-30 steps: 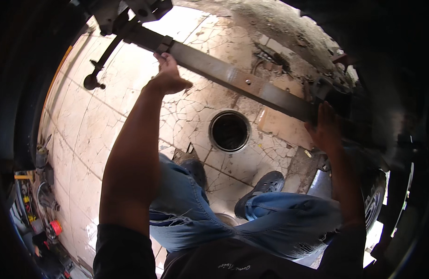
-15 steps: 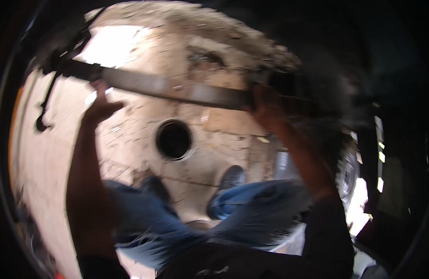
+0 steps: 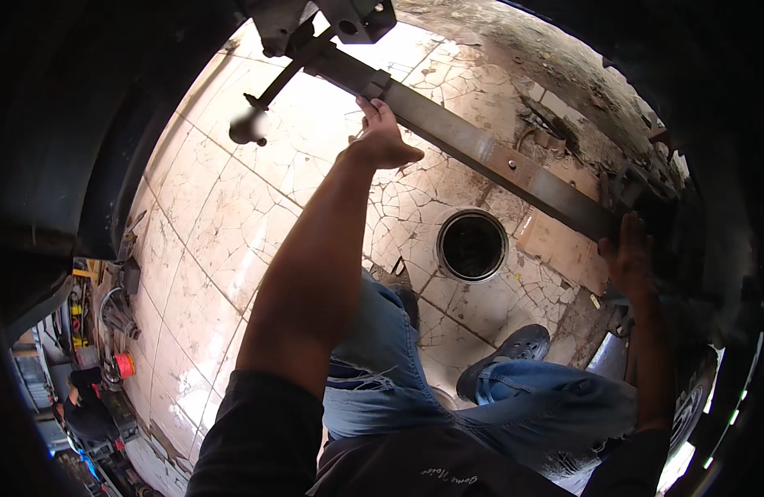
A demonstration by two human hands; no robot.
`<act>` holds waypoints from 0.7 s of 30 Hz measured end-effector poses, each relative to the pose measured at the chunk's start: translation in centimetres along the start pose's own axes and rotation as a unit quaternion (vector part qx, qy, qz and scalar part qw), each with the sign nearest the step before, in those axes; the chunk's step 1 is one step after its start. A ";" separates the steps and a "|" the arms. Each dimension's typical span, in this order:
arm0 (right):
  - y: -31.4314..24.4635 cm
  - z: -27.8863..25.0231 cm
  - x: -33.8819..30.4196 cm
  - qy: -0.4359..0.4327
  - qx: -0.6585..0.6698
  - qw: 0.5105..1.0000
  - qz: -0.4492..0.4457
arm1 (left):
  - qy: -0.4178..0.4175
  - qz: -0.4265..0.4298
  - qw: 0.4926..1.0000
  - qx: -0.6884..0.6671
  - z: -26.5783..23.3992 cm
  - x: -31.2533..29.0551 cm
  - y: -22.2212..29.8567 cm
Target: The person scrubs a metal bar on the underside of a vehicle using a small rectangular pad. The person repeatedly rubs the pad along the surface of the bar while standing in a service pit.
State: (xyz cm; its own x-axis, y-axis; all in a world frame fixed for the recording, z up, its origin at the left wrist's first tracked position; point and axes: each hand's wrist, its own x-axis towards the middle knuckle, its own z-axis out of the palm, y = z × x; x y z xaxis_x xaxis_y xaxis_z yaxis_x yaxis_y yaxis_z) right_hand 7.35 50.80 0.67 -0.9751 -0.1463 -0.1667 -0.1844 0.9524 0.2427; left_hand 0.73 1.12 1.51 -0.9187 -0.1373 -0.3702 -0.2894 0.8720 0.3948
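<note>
A long grey metal leaf spring (image 3: 453, 132) slants across in front of me, with a clamp (image 3: 377, 84) near its left end and a bolt head near its middle. My left hand (image 3: 382, 141) rests its fingers on the spring's near edge just below the clamp, thumb stretched away from it. At the right end my right hand (image 3: 631, 261) grips the spring; shadow hides part of its fingers. A metal bracket (image 3: 361, 21) stands at the spring's left end. Beside it a dark rod ends in a ball-shaped joint (image 3: 248, 126).
A round dark-mouthed container (image 3: 473, 245) stands on the cracked tile floor (image 3: 224, 190) between the spring and my feet. Flattened cardboard (image 3: 556, 248) lies under the spring. Dark vehicle bodywork frames both sides. Tools and parts lie at lower left, near another person (image 3: 90, 410).
My view has swung left, so the spring, both hands and the container appear farther right. Both hands stay at the spring, which looks more steeply slanted.
</note>
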 end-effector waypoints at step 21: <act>1.6 -0.5 -1.5 -0.005 0.042 0.999 -0.016 | 0.033 0.120 0.986 -0.107 2.0 2.8 -2.5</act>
State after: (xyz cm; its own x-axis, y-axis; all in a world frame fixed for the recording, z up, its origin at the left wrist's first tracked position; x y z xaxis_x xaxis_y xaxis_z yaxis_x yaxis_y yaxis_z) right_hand 8.42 52.37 1.75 -0.9678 -0.1742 -0.1817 -0.2032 0.9667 0.1554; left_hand -0.59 -0.52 -2.18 -0.9813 0.0248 -0.1910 -0.1042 0.7656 0.6348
